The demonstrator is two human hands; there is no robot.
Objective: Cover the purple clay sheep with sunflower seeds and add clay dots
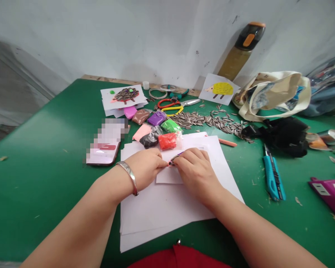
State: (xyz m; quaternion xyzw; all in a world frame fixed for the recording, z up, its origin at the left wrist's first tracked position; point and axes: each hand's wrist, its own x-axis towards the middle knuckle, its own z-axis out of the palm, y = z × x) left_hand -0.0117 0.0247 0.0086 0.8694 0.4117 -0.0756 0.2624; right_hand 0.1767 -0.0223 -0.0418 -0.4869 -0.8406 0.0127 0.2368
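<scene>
My left hand [148, 164], with a silver bangle at the wrist, is closed. Its index fingertip touches the left end of a small clay piece [171, 163] showing pink, black and purple. From the other side my right hand [197, 172] bends over the same piece, fingers pinched together and covering most of it; what they hold is hidden. Under both hands lies a small white card [167, 178] on a stack of larger white paper [167, 212]. Just beyond are packets of modelling clay, among them a red packet [167, 141], a black packet [151, 137] and a green packet [171, 125].
Sunflower seeds [188, 120] lie behind the packets, near scissors [190, 102]. A phone [107, 145] is at left, a blue utility knife [274, 176] at right. Hedgehog cards [125, 97], a yellow hedgehog drawing [219, 89], a bottle [241, 48] and a cloth bag [270, 93] are farther back.
</scene>
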